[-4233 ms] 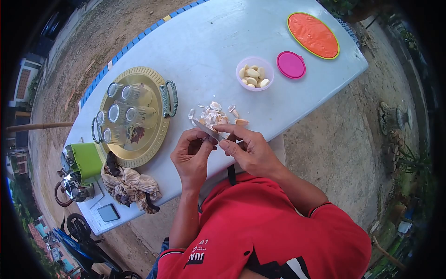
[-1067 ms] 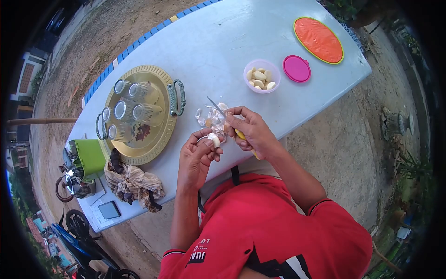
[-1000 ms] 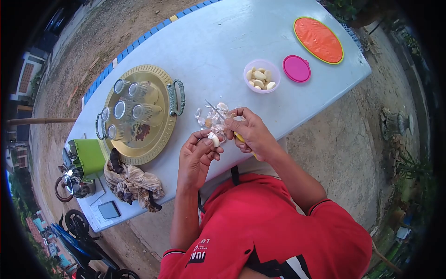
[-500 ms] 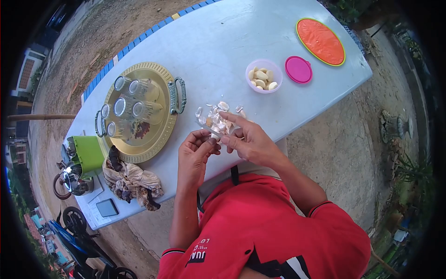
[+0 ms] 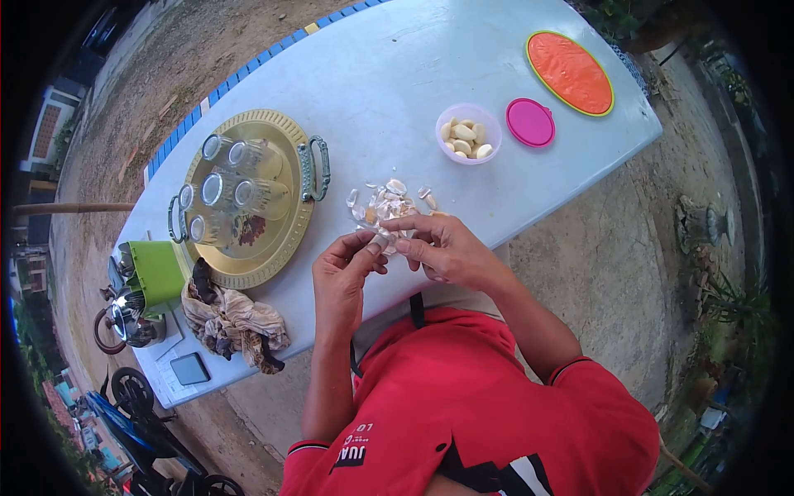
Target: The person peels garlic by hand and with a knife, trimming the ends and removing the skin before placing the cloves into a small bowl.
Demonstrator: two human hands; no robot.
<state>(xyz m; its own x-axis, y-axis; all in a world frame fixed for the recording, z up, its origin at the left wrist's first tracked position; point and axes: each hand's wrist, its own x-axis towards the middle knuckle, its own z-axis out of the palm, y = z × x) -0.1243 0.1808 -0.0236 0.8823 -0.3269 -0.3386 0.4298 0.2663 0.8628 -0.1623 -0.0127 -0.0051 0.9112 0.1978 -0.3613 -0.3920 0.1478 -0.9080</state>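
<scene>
Over a heap of papery garlic skins [image 5: 389, 198], my hands meet near the table's front edge. My left hand [image 5: 346, 263] is closed, its thumb and fingertips pinching a small pale garlic clove [image 5: 382, 240]. Beside it, my right hand [image 5: 442, 250] has its thumb and curled fingers at the clove, while its index finger reaches across above the skins. What lies inside the right fingers is hidden. Beyond them stands a pale pink bowl [image 5: 497, 132] of peeled cloves [image 5: 465, 139]. A pink lid [image 5: 530, 122] lies to its right.
At left is a gold tray [image 5: 289, 240] with several upturned glasses [image 5: 246, 193]. A crumpled cloth [image 5: 236, 318], green container [image 5: 155, 273], metal kettle [image 5: 136, 322] and phone [image 5: 190, 369] sit at the near-left end. An orange lid [image 5: 571, 74] lies far right on the white table [image 5: 380, 74].
My right index finger has come lower and closer to the left fingertips. A thin pale strip that jutted out left of the fingers no longer shows clearly.
</scene>
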